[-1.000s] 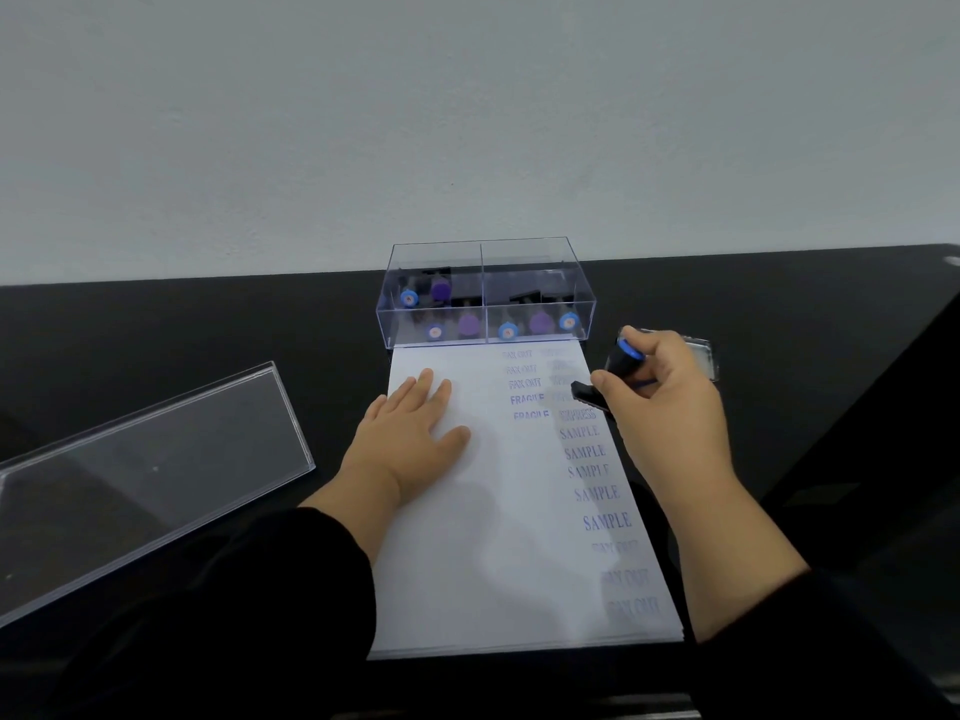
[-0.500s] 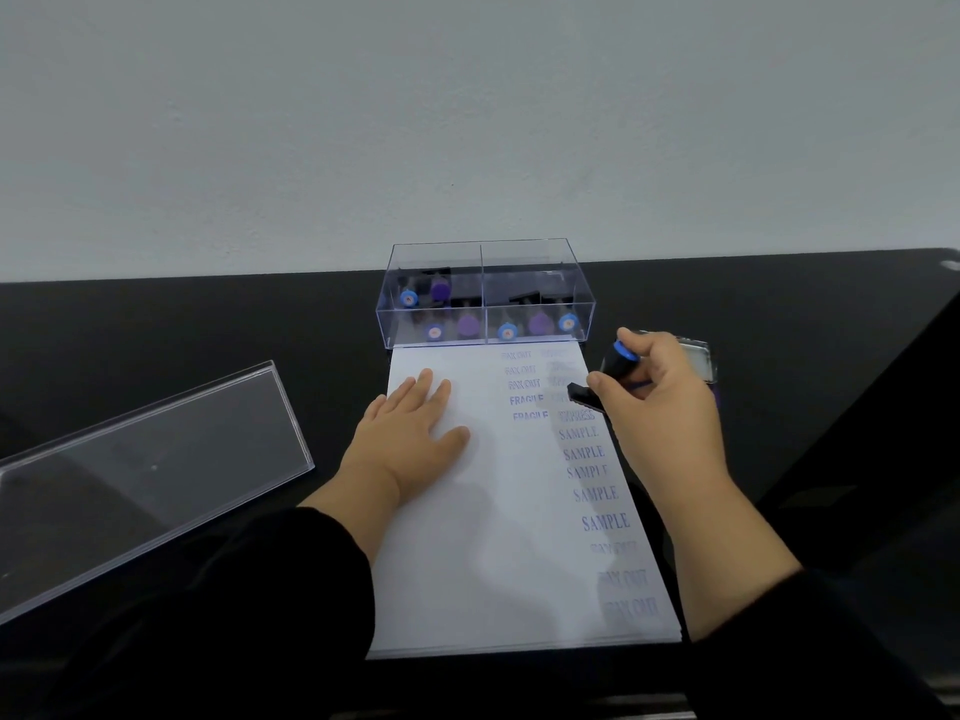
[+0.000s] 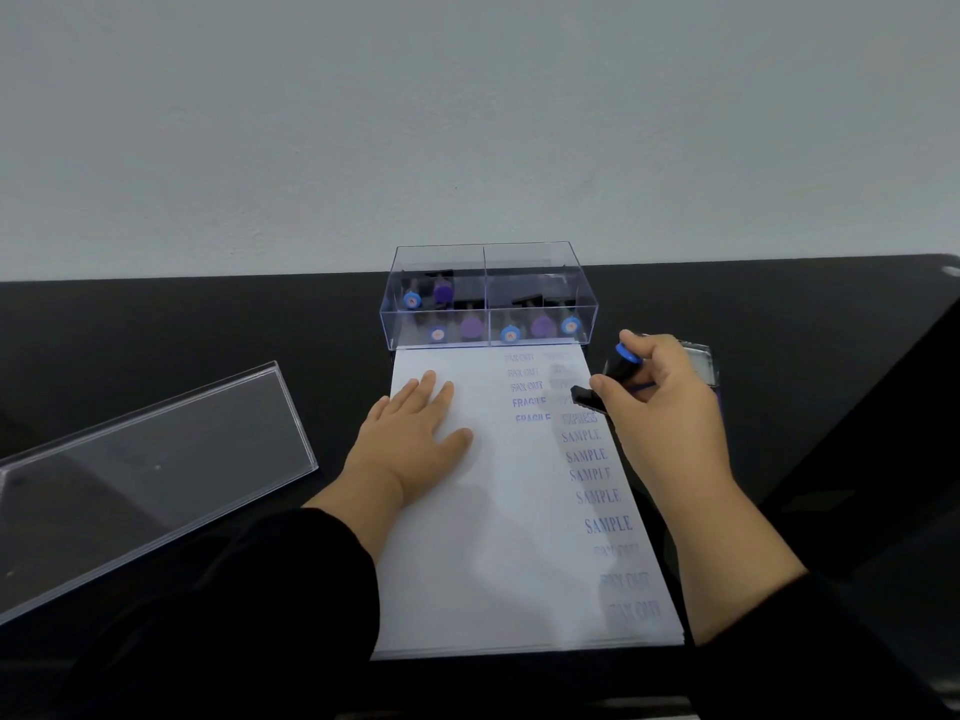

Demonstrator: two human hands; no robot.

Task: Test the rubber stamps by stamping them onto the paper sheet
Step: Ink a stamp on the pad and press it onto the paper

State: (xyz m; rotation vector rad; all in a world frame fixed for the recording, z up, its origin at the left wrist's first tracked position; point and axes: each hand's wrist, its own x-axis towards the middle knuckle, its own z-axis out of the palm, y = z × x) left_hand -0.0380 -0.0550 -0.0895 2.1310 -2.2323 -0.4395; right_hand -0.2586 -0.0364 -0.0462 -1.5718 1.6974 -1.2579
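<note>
Left hand (image 3: 415,433) lies flat, steadying the paper sheet (image 3: 498,537); right hand (image 3: 660,402) fingers grip a tilted rubber stamp (image 3: 608,379) over its edge.

Plain pale wall (image 3: 467,122) behind a glossy black table (image 3: 156,324) (perhaps a second surface at right)

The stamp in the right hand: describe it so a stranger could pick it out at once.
Start at the white paper sheet on the black table and go to its right edge near the clear box. There the right hand grips a black stamp with a blue cap. It alone is outside the box; the other stamps lie inside.
</note>
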